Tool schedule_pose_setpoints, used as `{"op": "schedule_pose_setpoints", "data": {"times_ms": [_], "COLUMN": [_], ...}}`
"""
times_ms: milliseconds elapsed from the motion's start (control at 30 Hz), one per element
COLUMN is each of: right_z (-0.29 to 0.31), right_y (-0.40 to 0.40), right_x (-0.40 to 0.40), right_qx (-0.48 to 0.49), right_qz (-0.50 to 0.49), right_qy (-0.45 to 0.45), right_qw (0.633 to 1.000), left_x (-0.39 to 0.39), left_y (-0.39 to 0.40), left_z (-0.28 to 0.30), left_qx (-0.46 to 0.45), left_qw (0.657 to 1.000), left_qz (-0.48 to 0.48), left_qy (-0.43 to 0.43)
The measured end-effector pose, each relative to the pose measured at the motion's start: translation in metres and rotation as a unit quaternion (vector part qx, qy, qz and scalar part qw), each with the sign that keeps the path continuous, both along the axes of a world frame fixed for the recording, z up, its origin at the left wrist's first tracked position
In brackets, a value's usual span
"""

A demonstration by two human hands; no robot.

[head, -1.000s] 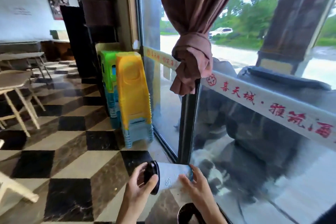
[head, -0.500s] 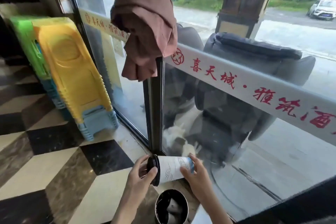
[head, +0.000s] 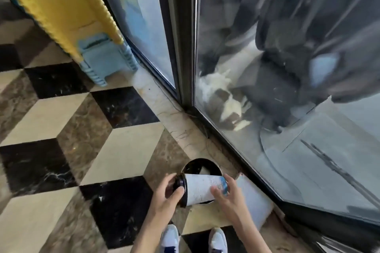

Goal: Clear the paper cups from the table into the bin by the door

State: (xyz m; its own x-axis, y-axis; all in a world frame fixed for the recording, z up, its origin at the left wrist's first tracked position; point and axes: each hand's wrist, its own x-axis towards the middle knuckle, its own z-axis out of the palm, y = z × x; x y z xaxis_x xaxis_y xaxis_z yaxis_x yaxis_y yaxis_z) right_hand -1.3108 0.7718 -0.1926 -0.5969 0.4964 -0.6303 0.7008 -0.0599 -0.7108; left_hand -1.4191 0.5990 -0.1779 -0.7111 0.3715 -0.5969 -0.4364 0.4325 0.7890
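I hold a white paper cup (head: 200,188) with a black lid and a blue band at its base, lying sideways between both hands. My left hand (head: 165,198) grips the lid end and my right hand (head: 226,196) grips the base end. Right beneath the cup stands a small round black bin (head: 197,165) on the floor by the glass door; something white lies inside it. The cup covers the near half of the bin's mouth.
A dark-framed glass door (head: 185,47) runs along the right. Stacked yellow and blue plastic stools (head: 82,26) stand at the upper left against the glass. A white flat object (head: 255,201) lies right of the bin. My white shoes (head: 170,238) are below, on the checkered marble floor (head: 82,129).
My view has tilted down and closer to the floor. The bin, at the frame's bottom edge before, now sits directly under the cup. Both hands keep the same hold.
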Motion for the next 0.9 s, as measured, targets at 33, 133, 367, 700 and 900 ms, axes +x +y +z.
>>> {"op": "schedule_pose_setpoints", "data": {"times_ms": [33,133,367,700,900], "right_z": [-0.028,-0.109,-0.256,-0.306,-0.252], "right_y": [-0.004,-0.011,-0.008,-0.01,0.004], "right_x": [0.001,0.003,0.001,0.015,0.0], "right_qx": [-0.016,-0.046,-0.061,0.001,0.009], "right_qz": [-0.001,0.0,-0.013,0.009,-0.02], "right_qy": [-0.019,-0.052,-0.089,-0.093,-0.007], "right_qw": [1.0,0.998,0.994,0.996,1.0], "left_x": [0.002,0.0,-0.002,0.016,0.002], "left_y": [-0.003,-0.005,0.003,0.0,0.002], "left_z": [-0.029,-0.106,-0.251,-0.3,-0.25], "left_qx": [-0.016,-0.051,-0.074,-0.09,-0.074], "left_qw": [1.0,0.998,0.996,0.995,0.996], "left_qz": [0.005,0.007,0.008,-0.036,-0.034], "left_qy": [-0.01,-0.025,-0.054,-0.039,0.026]}}
